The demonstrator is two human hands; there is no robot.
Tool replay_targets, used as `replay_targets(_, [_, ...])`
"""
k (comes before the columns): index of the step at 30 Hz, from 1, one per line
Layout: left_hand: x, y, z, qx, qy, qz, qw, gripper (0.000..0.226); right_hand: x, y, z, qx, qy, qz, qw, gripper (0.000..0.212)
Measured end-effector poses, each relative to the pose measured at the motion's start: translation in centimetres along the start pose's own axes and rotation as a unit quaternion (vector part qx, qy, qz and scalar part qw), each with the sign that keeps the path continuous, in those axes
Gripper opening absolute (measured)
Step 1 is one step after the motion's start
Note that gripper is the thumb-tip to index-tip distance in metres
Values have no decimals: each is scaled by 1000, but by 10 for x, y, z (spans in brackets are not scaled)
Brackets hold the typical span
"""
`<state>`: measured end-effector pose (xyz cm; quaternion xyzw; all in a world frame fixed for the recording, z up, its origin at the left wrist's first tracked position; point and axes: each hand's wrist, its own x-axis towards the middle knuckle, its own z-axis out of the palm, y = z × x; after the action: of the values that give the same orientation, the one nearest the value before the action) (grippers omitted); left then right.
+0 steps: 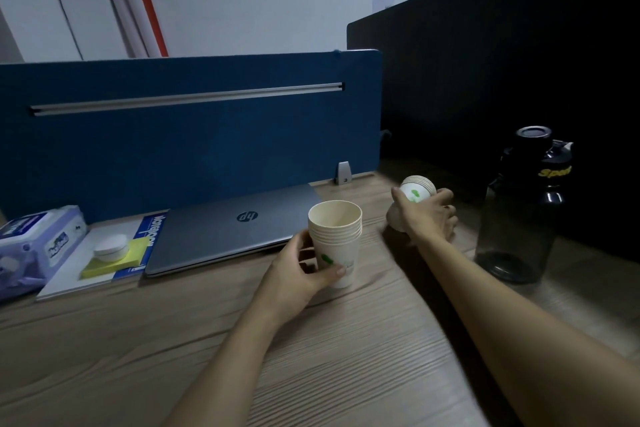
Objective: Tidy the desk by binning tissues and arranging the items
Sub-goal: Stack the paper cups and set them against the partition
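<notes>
An upright stack of paper cups [335, 236] with a green print stands on the wooden desk [173, 340] in front of a closed grey laptop [228, 229]. My left hand [299, 270] is wrapped around the lower part of this stack. A second stack of paper cups [414, 194] is tilted over, bottom pointing up and away, and my right hand [431, 215] grips it from above, further right. No tissues are visible loose on the desk.
A dark sports bottle [523, 211] stands at the right, close to my right forearm. At the left lie a wet-wipes pack [34, 246], a notebook [138, 246], yellow sticky notes [114, 262] and a small white jar [110, 246]. A blue divider [190, 135] closes the back.
</notes>
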<state>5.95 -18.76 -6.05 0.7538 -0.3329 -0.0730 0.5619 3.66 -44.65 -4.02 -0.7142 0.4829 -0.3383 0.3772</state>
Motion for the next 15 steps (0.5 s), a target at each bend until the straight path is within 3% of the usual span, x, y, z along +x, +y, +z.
replay_targets(6, [1,-3,2,11,-19,1,1000,73,9,-4,13,-28,-72,-61,995,85])
replay_targets(9, [-1,-1,2,9,-13,2,1000,71,1,-4,9,67,-129,-87,986,88])
replay_targets(11, [-2,2,2,9,-9,2,1000,67,-8,-11,-1,218,-182,-65,957,86])
replay_targets(15, [-4,6,1,11,-9,-1,1000,61,-35,-37,-31,421,-318,-61,848,67])
